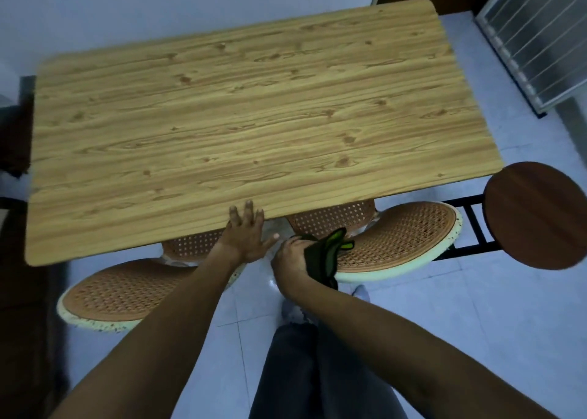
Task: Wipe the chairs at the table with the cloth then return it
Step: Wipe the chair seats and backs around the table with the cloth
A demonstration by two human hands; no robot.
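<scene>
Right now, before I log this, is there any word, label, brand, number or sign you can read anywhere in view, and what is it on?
None: no readable text anywhere in this view.
Light wood-grain rectangular table: grain only.
Dark green and black cloth in the right hand: no label showing.
Two woven brown chair backs with pale green rims: plain.
Round dark wooden stool seat: plain.
Left hand rests open on the table edge.

A round dark wooden stool [533,215] stands right of my right hand [290,256]; a white wire rack [540,37] far beyond; pale floor tiles [476,323] beneath.
</scene>
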